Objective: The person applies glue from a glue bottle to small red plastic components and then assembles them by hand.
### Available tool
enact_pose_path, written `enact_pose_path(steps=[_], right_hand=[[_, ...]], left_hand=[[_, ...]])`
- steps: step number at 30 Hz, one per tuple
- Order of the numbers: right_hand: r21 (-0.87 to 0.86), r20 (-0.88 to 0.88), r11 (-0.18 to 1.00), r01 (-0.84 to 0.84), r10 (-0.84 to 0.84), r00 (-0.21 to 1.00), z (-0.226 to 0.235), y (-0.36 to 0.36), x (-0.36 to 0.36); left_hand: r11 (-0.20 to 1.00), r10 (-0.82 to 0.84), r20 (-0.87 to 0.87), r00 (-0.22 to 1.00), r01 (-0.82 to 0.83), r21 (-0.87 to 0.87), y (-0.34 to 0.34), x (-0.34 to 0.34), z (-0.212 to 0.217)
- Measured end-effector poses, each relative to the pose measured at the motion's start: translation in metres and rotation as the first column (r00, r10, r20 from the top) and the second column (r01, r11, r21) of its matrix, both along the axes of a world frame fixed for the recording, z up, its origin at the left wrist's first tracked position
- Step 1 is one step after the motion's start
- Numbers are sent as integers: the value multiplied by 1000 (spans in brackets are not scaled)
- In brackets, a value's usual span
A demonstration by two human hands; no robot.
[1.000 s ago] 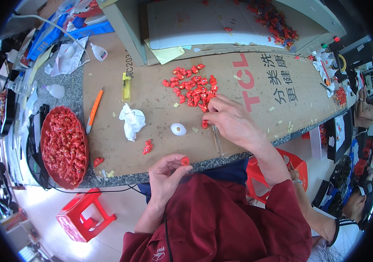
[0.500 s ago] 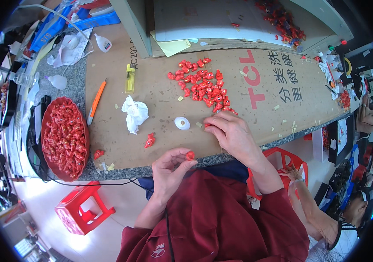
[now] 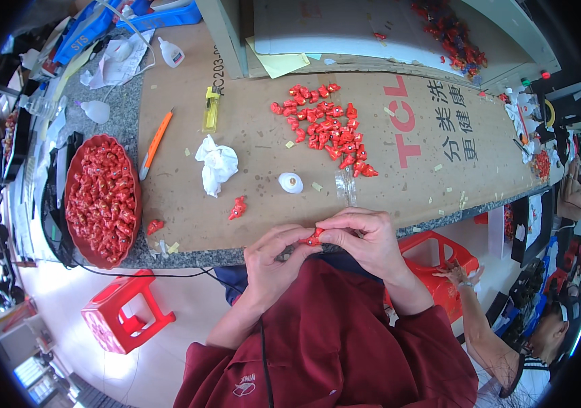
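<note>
Right hand [image 3: 372, 243] had moved in to meet left hand [image 3: 270, 264] — fingers of both pinched a small, glossy red moulded piece [image 3: 313, 238] by the speckled grey stone table's [image 3: 198, 260] near edge. Judged risk: slack pinch, piece slipping off.

Bowl [image 3: 137, 204] left of cutter [image 3: 156, 144], tissue [image 3: 218, 165] right, pieces [image 3: 328, 126] on cardboard [image 3: 399, 194]

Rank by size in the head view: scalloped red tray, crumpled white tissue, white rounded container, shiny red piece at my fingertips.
1. Scalloped red tray
2. Crumpled white tissue
3/4. Unsure: white rounded container against shiny red piece; fingers partly hide the piece.
</note>
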State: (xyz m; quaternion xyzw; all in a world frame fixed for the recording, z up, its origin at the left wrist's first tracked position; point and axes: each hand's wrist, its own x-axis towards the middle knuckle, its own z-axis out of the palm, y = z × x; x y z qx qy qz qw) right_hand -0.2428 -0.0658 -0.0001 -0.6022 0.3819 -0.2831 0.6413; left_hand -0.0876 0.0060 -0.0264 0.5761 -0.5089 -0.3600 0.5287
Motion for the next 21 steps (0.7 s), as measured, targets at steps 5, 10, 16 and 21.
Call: enact_pose_path(steps=[5,10,16,21], right_hand=[[56,116,994,96,-102,988,-13,10,2],[32,140,991,130,-133,981,-18,17,2],[38,152,986,164,-168,974,-23,21,4],[24,149,987,157,-159,976,-22,20,9]], left_hand=[[996,22,33,999,-19,-84,1,0,-2],[994,11,165,986,8,-111,1,1,0],[994,22,161,987,-5,-107,1,1,-2],[997,47,142,989,-37,-73,3,3,-4]])
